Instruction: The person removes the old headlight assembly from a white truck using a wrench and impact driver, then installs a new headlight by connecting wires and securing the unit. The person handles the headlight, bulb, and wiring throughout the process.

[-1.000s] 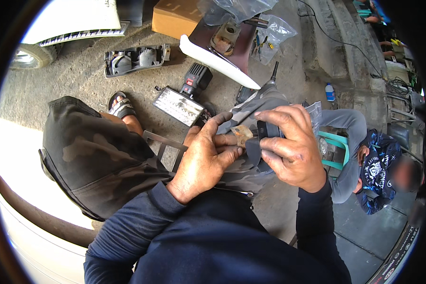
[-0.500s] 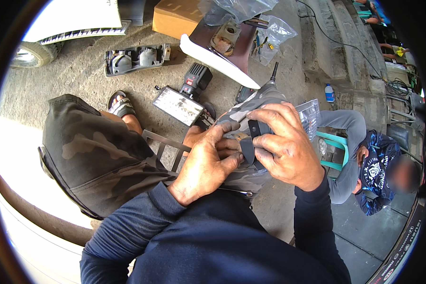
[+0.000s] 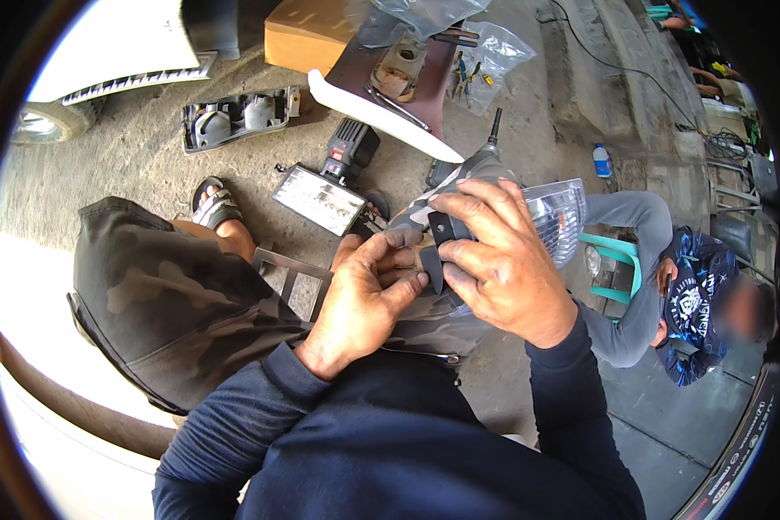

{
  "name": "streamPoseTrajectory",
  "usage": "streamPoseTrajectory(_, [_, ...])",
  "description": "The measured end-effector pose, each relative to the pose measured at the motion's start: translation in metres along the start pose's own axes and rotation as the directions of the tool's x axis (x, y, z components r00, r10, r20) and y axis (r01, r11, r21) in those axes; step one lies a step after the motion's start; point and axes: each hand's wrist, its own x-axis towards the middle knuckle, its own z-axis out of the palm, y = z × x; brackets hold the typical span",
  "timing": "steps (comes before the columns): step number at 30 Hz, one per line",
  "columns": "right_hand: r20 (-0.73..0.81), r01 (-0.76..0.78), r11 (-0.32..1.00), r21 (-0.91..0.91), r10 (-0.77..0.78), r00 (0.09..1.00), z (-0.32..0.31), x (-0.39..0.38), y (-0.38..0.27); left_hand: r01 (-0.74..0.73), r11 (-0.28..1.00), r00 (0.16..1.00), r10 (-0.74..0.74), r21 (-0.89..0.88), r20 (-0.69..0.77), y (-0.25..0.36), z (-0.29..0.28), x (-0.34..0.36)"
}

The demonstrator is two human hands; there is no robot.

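My left hand (image 3: 364,303), fingers curled, pinches a small piece beside a dark flap (image 3: 433,270); in earlier frames the piece looks tan, and now it is mostly hidden. My right hand (image 3: 507,269) grips a black plastic part (image 3: 442,227) with a visible hole, its fingers over the top and side. Behind that hand a clear lamp assembly (image 3: 556,217) with an orange spot shows, apparently joined to the black part. Both hands meet above my camouflage-clad leg.
A rectangular light (image 3: 316,198), lamp housing (image 3: 238,121), white trim strip (image 3: 381,117), cardboard box (image 3: 303,35) and tools (image 3: 470,76) lie ahead. A white vehicle (image 3: 113,39) is upper left. A person (image 3: 698,308) sits right, near a teal stool (image 3: 611,247) and bottle (image 3: 601,160).
My hands and the held parts have shifted slightly up and left. More of the clear lamp shows behind my right hand, and the tan piece is more covered. The whole view has shifted slightly.
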Motion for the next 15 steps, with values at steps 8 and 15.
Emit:
streamPoseTrajectory(8, [0.039,-0.027,1.000,-0.006,0.027,0.999,0.010,-0.009,-0.003,0.002,0.999,0.999,-0.003,0.033,0.036,-0.008,0.000,0.002])
streamPoseTrajectory(15, [0.107,-0.056,0.998,0.015,0.054,0.993,0.014,-0.012,-0.003,0.025,0.989,0.998,-0.032,0.148,0.046,-0.008,0.002,0.002])
